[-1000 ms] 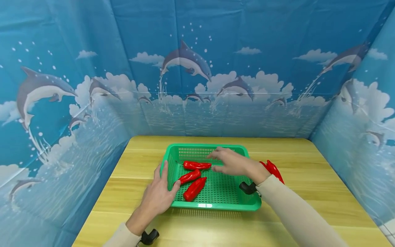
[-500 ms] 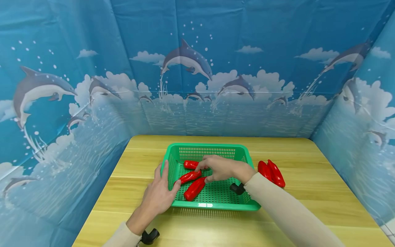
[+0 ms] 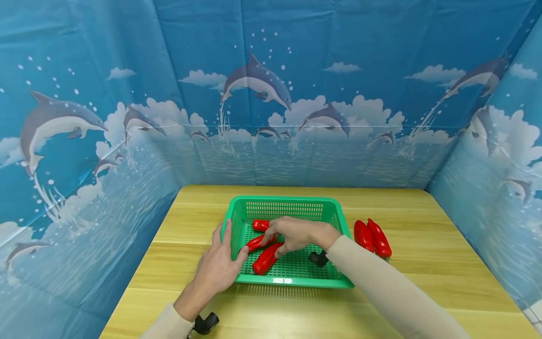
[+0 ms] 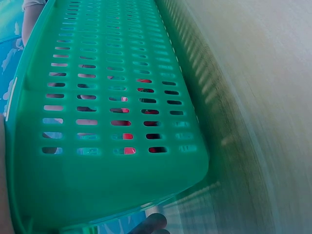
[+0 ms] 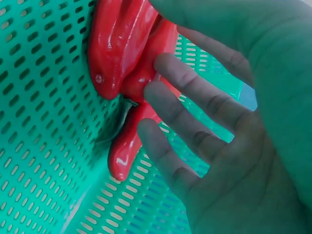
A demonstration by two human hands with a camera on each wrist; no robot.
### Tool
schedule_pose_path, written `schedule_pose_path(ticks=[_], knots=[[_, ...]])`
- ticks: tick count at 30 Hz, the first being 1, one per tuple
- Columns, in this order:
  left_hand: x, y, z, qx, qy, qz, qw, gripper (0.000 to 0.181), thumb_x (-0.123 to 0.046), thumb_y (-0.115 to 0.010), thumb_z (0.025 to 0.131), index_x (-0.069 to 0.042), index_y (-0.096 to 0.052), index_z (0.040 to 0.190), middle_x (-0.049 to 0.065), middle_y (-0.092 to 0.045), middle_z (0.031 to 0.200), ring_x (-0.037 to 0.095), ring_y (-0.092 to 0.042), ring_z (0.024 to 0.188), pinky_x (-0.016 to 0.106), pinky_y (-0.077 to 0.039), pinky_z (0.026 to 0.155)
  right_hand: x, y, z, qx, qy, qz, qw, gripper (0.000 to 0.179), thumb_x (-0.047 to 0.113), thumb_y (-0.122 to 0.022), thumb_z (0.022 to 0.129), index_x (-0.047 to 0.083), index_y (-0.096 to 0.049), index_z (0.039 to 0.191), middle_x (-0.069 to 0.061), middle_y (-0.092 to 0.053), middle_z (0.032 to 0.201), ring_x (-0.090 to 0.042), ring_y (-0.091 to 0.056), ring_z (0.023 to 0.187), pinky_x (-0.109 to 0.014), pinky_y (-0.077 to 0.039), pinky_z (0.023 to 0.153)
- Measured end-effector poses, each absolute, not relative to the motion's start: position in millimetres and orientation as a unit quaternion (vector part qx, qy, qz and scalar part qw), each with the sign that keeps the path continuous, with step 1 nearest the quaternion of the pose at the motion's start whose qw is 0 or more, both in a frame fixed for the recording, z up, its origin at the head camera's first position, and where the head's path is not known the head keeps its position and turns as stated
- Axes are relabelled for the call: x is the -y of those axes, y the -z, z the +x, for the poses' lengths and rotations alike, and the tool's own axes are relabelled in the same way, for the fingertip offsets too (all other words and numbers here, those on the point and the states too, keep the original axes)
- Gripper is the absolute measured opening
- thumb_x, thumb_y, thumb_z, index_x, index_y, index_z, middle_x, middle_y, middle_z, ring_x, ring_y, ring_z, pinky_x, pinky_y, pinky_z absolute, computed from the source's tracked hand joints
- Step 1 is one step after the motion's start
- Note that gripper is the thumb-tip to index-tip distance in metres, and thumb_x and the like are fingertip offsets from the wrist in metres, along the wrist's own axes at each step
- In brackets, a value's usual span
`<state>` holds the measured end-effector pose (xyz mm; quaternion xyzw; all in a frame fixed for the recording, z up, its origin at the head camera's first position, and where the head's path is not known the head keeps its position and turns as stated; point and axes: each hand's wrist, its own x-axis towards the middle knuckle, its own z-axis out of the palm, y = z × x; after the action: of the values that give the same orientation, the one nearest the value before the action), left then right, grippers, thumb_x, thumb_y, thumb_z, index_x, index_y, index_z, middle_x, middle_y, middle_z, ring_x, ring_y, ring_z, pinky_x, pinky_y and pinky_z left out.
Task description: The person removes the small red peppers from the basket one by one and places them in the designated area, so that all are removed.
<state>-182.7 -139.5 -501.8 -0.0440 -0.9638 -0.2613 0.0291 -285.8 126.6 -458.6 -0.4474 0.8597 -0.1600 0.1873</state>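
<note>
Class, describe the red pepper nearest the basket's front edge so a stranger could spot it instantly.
On the wooden table, find the green perforated basket. Toward its left, by the right hand, lie three red peppers. The front pepper lies slanted, closer to the near rim than the other two.

Legible markings: none found. No text, label, brand, number or sign can be read on the green basket [image 3: 292, 282], the red peppers [image 3: 379, 240], the surface [image 3: 423, 254], the blue backdrop [image 3: 313, 42] or the black wrist device [image 3: 206, 324].
</note>
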Motion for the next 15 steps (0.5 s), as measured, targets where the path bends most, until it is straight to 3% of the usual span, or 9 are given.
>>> schedule_pose_path(ticks=[15], knots=[[139, 504, -180, 0.963, 0.266, -0.039, 0.028, 0.1, -0.05, -0.067, 0.115, -0.011, -0.012, 0.189, 0.021, -0.021, 0.193, 0.025, -0.058, 0.061, 0.037, -0.052, 0.059, -125, 471, -286, -0.864, 0.157, -0.433, 0.201, 0.04, 0.017, -0.095, 0.1, 0.02, -0.085, 0.139, 0.006, -0.08, 0.126, -0.013, -0.071, 0.111, -0.029, -0.061, 0.101]])
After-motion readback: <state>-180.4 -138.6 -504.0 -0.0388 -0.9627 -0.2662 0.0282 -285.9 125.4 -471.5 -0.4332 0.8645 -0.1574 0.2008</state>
